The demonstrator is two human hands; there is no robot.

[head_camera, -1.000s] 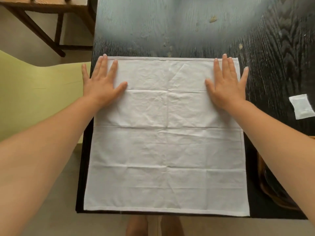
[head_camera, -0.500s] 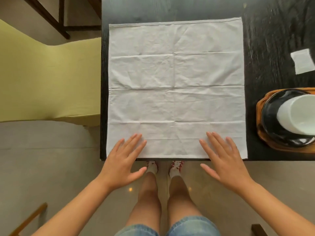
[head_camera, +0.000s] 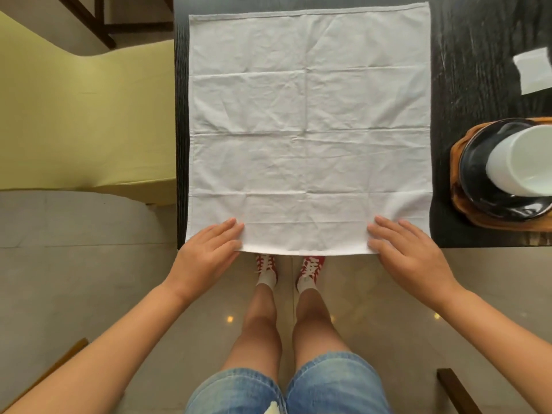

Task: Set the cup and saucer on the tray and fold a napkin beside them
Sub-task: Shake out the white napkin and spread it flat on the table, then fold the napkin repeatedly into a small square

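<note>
Lying unfolded and flat on the dark wooden table (head_camera: pixel 478 70), the white cloth napkin (head_camera: pixel 309 130) has its near corners under the left hand (head_camera: pixel 209 252) and right hand (head_camera: pixel 409 252). Fingers are extended (whether the thumbs pinch the hem, I cannot tell). To the right, a white cup (head_camera: pixel 521 159) sits on a black saucer (head_camera: pixel 478 186) on the wooden tray (head_camera: pixel 457 201).

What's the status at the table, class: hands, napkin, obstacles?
Both hands, left and right, pinching napkin near edge. Napkin flat, unfolded. Nothing on it.
</note>
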